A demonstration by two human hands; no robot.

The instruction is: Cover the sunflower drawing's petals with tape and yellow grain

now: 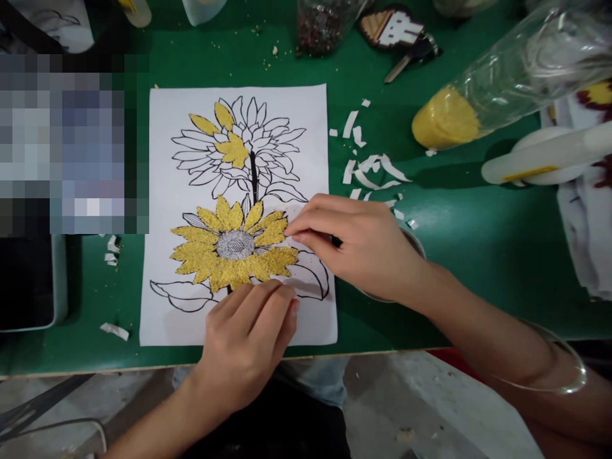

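A white sheet with two outlined sunflowers lies on the green table. The lower flower has petals covered in yellow grains and a grey centre; the upper flower has only a few yellow petals. My right hand pinches its fingertips together at the right petals of the lower flower; whether it holds grains is too small to tell. My left hand rests flat on the sheet's bottom edge, fingers together, pressing the paper down.
A tilted clear plastic bottle with yellow grains lies at the right, above a white glue bottle. White paper scraps are scattered right of the sheet. A jar, a keychain and a grey tray stand around.
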